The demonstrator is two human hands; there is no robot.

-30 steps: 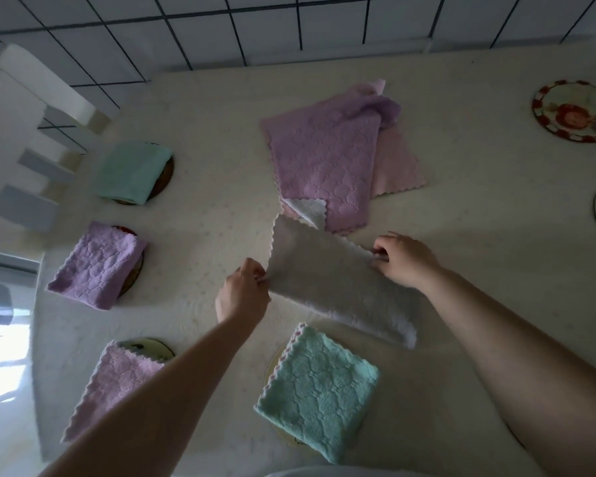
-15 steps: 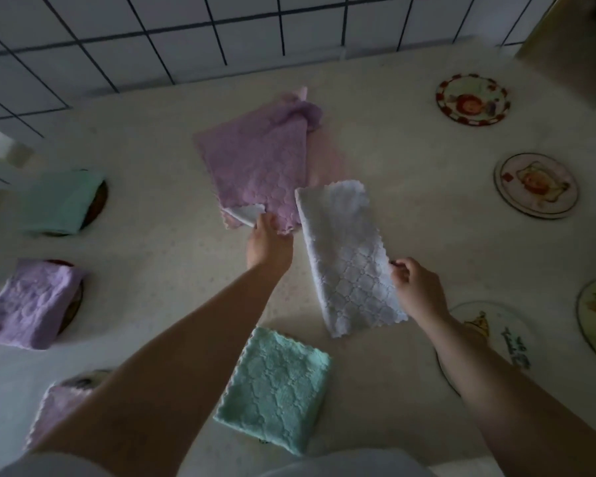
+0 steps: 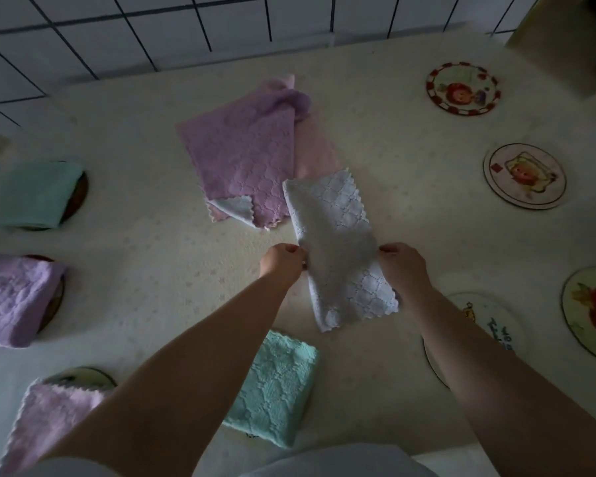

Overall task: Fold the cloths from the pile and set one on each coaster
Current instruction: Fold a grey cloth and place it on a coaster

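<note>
White cloth (image 3: 338,249) (half-folded) pinched by both hands, left (image 3: 283,263) and right (image 3: 401,270); second fold next, then bare coaster (image 3: 486,325) at lower right.

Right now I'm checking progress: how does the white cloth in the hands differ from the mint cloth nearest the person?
The white cloth is a long strip folded once, while the near mint cloth is a compact square. The white cloth is pinched at its long edges by the left hand and right hand; the mint cloth lies untouched on the table. The white one is pale, the mint one green. Both share a quilted pattern and scalloped edges.
</note>
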